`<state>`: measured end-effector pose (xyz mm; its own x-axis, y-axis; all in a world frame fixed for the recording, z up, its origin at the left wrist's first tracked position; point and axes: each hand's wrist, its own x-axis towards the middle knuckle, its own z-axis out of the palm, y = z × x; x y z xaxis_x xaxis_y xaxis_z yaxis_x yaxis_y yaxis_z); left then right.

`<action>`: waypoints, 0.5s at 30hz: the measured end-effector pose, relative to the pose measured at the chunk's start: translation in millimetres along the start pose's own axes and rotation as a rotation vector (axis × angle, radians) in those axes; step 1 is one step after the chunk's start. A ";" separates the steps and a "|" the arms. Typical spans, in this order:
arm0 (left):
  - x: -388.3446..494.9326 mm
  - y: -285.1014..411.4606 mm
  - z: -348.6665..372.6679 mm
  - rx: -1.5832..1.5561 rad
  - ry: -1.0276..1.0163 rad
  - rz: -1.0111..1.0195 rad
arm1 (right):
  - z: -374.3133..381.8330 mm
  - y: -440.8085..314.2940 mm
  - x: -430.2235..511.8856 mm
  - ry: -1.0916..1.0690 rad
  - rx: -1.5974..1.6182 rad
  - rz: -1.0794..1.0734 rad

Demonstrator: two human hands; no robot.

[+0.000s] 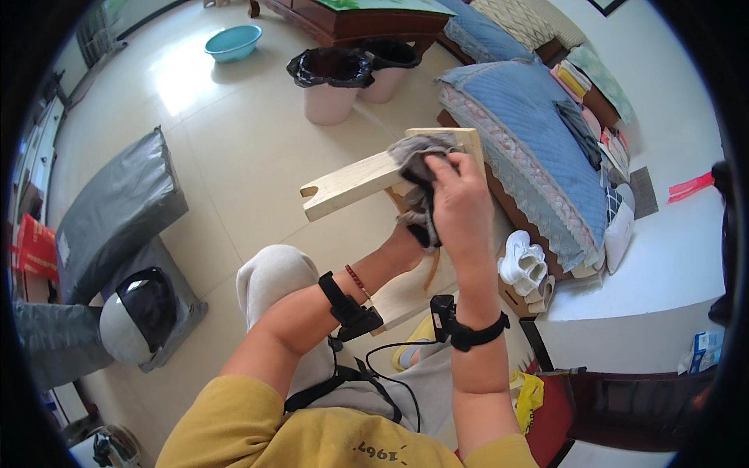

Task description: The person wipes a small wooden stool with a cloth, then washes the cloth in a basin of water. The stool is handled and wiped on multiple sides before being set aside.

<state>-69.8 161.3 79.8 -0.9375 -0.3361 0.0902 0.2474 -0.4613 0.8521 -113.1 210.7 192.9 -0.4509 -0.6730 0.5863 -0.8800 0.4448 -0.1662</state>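
Observation:
A pale wooden piece of furniture (357,181), perhaps a small stool, is tilted in front of my knees. One of its legs points left and ends in a rounded notch. My right hand (462,196) presses a bunched grey and black cloth (418,164) onto the wood near the upper cross piece. My left hand (409,245) is below, beside the hanging part of the cloth. Its fingers are hidden, so what they grasp cannot be made out. Farther down, a broad wooden board (404,301) shows between my forearms.
Two pink bins (330,105) with black liners stand ahead, near a dark wooden table (351,26). A teal basin (234,44) is on the floor. To the right are a blue-covered sofa (515,111) and white shoes (522,263). A helmet (140,316) rests at left. A black cable (404,380) crosses my lap.

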 end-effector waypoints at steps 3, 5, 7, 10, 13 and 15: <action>4.5 1.6 -0.1 -0.166 0.022 -0.086 | -5.9 12.2 3.7 0.034 -0.147 0.068; 6.5 3.4 0.7 -0.288 0.076 -0.111 | -6.4 14.9 2.1 0.061 -0.236 -0.025; 6.2 8.9 -2.1 -0.256 0.057 -0.028 | -5.8 14.6 -4.5 0.035 -0.266 -0.036; 8.3 19.7 -4.2 -0.295 0.018 -0.004 | -10.2 17.3 -21.3 0.001 -0.273 -0.053; 14.6 28.6 -6.6 -0.508 0.102 -0.002 | -16.4 22.7 -43.2 -0.034 -0.251 -0.049; 18.6 31.9 -11.3 -0.596 0.156 0.028 | -20.3 28.2 -57.7 -0.040 -0.236 -0.062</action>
<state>-76.6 131.1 102.9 -0.8927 -0.4506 -0.0064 0.4083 -0.8147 0.4119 -108.9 274.1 170.5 -0.4065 -0.7244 0.5568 -0.8494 0.5241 0.0616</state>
